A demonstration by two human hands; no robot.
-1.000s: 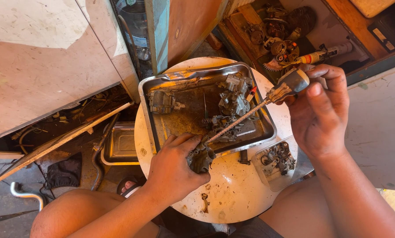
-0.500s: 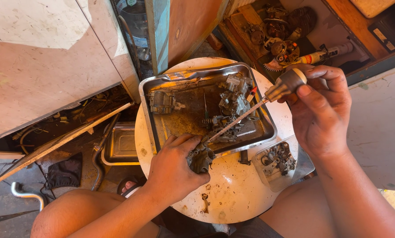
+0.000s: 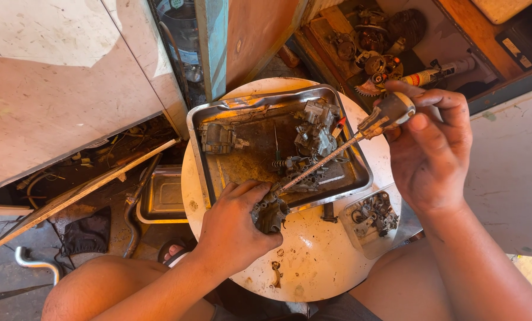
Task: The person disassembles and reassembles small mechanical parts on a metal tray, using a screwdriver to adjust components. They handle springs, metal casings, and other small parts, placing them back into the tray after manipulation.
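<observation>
Head view: left hand [image 3: 233,229] grips one carburetor part [image 3: 270,213], right hand [image 3: 432,151] holds one screwdriver [image 3: 343,148] over one tray [image 3: 203,160].

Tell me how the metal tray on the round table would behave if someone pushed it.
The metal tray probably slides easily on the smooth white round table. It looks heavy, loaded with greasy engine parts. Its dented rim overhangs the table edge at the left, so it might tip.

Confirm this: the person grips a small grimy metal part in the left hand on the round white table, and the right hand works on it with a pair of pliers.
Not quite. The head view shows the right hand holding a screwdriver, not pliers, its long shaft reaching down to the small grimy metal part. The rest stands: the left hand grips that part on the round white table.
</observation>
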